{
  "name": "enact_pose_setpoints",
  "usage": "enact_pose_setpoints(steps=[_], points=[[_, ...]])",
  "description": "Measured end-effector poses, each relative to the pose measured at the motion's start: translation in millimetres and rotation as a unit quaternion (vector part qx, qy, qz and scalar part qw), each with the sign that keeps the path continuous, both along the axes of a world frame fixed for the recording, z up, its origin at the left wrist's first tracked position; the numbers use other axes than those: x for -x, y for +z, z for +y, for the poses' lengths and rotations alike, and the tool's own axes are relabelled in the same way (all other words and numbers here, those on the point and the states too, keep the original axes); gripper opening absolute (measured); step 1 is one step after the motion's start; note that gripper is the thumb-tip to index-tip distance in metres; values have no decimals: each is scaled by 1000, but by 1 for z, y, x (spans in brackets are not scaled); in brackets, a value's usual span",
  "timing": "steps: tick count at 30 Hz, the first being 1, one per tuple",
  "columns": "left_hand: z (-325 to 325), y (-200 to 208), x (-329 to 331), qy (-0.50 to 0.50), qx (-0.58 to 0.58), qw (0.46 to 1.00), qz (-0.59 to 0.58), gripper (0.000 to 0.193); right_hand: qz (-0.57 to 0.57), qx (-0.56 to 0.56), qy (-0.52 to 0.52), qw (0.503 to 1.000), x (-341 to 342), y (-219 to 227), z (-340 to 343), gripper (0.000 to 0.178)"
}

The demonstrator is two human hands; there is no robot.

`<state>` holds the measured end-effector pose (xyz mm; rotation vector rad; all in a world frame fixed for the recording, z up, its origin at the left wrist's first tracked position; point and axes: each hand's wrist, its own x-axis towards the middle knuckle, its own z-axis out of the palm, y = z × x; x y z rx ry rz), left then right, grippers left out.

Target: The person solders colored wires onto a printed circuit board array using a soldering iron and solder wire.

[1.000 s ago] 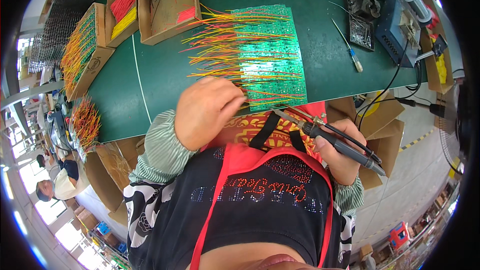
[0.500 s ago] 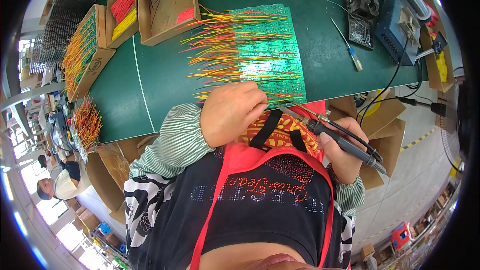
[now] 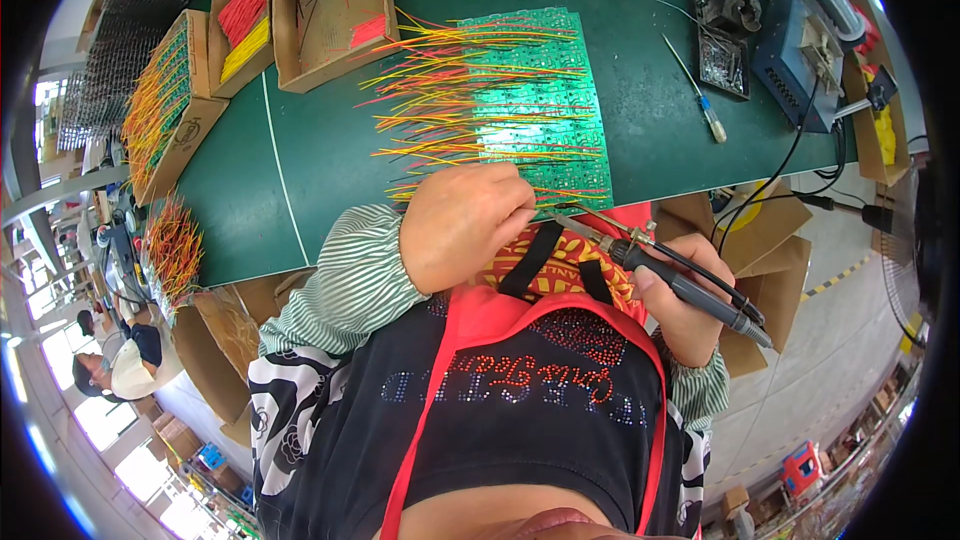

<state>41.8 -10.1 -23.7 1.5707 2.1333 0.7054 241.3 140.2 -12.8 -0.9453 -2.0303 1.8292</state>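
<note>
Hands first: your left hand now sits at the near edge of the green circuit board panel, centre of the frame, where 1 second ago it lay lower and further left, off the board and over your sleeve. Half a second ago it was already closing in. Its fingers are curled and pressed together, knuckles up, and the fingertips seem to pinch something thin at the board's lower edge, though what exactly is hidden under the hand, so you cannot tell which lead it grips.

Your right hand has barely shifted across the 3 pictures. It wraps the dark handle of the soldering iron in a closed, pen-like grip at the centre right, the metal tip slanting up and left until it ends just beside your left fingertips. That meeting of tip and fingers at the panel's bottom row reads as a joint being lined up for soldering.

Wire leads in red, yellow and orange fan out leftward from the panel across the green mat. Cardboard trays of sorted wires sit in the upper left, and a slim screwdriver lies well apart on the mat at upper right, near the blue soldering station. Another person is visible at the lower left edge, away from your bench
</note>
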Motion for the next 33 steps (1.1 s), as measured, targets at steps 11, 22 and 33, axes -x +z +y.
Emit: enact_pose_setpoints(steps=[11,22,33], points=[[-1,2,-1,-2,-8,1000,10,8,9,17,-41,999,-13,-3,4,18],[-32,46,50,55,38,990,128,6,82,122,-74,986,-12,-4,14,15],[11,23,48,32,-17,999,-25,8,114,156,-75,978,-1,-12,22,13]])
